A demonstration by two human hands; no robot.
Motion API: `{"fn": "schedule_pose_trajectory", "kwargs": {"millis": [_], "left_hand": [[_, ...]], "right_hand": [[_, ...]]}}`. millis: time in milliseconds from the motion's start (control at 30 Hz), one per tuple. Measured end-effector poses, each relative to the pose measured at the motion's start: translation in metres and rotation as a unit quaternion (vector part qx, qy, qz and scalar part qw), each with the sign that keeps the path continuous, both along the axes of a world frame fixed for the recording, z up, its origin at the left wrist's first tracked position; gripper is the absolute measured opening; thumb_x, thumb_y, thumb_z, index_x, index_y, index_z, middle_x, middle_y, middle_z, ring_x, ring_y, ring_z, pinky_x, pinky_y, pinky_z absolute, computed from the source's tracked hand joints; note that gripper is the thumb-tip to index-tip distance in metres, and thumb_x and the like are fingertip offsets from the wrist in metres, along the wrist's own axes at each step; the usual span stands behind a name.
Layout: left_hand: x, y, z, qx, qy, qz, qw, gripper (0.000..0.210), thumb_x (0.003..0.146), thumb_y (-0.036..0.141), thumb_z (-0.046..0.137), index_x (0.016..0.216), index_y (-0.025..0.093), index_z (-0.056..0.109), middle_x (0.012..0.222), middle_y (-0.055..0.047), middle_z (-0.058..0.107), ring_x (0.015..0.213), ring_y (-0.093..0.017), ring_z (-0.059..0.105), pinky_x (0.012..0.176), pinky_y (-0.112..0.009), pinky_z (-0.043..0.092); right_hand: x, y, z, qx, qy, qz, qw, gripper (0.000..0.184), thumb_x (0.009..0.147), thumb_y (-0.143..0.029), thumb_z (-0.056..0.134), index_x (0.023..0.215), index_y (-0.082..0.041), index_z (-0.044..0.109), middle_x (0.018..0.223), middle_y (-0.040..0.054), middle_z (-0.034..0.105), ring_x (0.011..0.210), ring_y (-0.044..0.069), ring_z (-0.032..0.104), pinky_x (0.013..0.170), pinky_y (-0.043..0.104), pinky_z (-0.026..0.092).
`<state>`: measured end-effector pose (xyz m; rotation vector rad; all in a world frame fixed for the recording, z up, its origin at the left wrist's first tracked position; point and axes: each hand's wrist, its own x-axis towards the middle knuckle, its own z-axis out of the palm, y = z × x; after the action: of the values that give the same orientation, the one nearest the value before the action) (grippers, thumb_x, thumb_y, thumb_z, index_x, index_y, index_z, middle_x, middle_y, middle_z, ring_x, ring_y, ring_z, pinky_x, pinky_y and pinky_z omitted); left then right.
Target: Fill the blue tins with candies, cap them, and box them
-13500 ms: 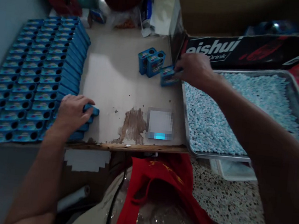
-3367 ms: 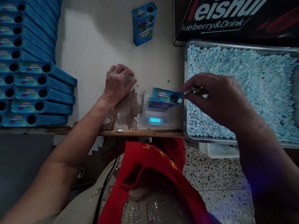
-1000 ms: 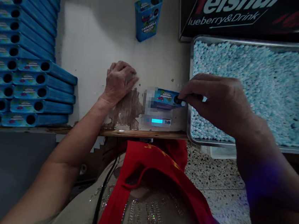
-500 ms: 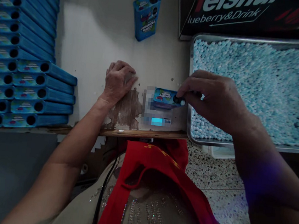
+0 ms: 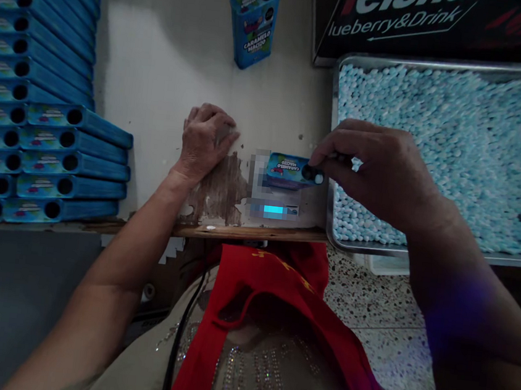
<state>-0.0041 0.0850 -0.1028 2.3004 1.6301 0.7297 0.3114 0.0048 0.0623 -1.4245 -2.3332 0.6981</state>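
My left hand [image 5: 206,143] rests on the worn tabletop with its fingers loosely curled and the thumb apart, holding nothing. A blue candy tin [image 5: 286,169] marked "Caramelo Macizo" lies on a small device [image 5: 288,199], probably a scale, whose lit display is pixelated. My right hand [image 5: 361,165] pinches small candies at the round hole in the tin's right end; its fingertips partly cover the opening. One pale candy [image 5: 318,179] shows at the hole's edge. Beyond them, a similar blue tin [image 5: 253,30] stands upright on the table.
A metal tray [image 5: 338,104] of pale blue and white candies [image 5: 444,133] lies at the right. Stacked blue tins [image 5: 70,172] with open holes fill the left side. A black printed box [image 5: 399,29] stands behind the tray. The wooden table edge [image 5: 247,232] runs before my red apron [image 5: 252,275].
The view has shifted slightly. Both hands stay nearly in place, the right still pinching at the tin's hole, and the tin remains on the device.
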Motion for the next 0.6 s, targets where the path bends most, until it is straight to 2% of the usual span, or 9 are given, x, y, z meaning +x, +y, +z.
{"fn": "schedule_pose_trajectory", "kwargs": {"millis": [133, 300, 433, 600], "left_hand": [[-0.001, 0.001, 0.0, -0.01, 0.002, -0.003, 1.0, 0.029, 0.106, 0.055, 0.061, 0.117, 0.03, 0.074, 0.134, -0.006, 0.074, 0.131, -0.031, 0.063, 0.125, -0.061, 0.045], [-0.001, 0.003, -0.003, -0.011, 0.004, 0.002, 1.0, 0.035, 0.108, 0.062, 0.061, 0.115, 0.029, 0.072, 0.134, -0.005, 0.073, 0.132, -0.03, 0.062, 0.125, -0.06, 0.044], [-0.002, 0.002, -0.001, 0.004, -0.008, -0.008, 1.0, 0.026, 0.105, 0.053, 0.071, 0.115, 0.028, 0.074, 0.132, -0.007, 0.074, 0.13, -0.032, 0.065, 0.123, -0.057, 0.047], [-0.002, 0.001, -0.001, 0.018, -0.007, -0.007, 1.0, 0.016, 0.101, 0.042, 0.08, 0.113, 0.032, 0.077, 0.13, -0.005, 0.074, 0.128, -0.032, 0.066, 0.12, -0.055, 0.049]], "right_hand": [[0.001, 0.001, -0.001, 0.013, 0.021, 0.006, 1.0, 0.023, 0.102, -0.017, 0.063, 0.095, -0.032, 0.079, 0.099, 0.0035, 0.079, 0.094, 0.025, 0.075, 0.087, 0.042, 0.061], [0.002, 0.001, -0.003, 0.003, 0.022, -0.007, 1.0, 0.019, 0.106, -0.027, 0.066, 0.097, -0.033, 0.081, 0.099, 0.0047, 0.079, 0.095, 0.027, 0.075, 0.085, 0.044, 0.062], [0.005, 0.003, -0.011, 0.031, 0.075, 0.015, 0.997, 0.013, 0.105, -0.033, 0.07, 0.099, -0.032, 0.082, 0.093, 0.0049, 0.079, 0.093, 0.028, 0.075, 0.082, 0.043, 0.062], [0.007, 0.004, -0.015, 0.031, 0.088, 0.002, 0.996, 0.01, 0.102, -0.026, 0.074, 0.094, -0.029, 0.08, 0.094, 0.0054, 0.08, 0.092, 0.028, 0.075, 0.085, 0.043, 0.06]]}}
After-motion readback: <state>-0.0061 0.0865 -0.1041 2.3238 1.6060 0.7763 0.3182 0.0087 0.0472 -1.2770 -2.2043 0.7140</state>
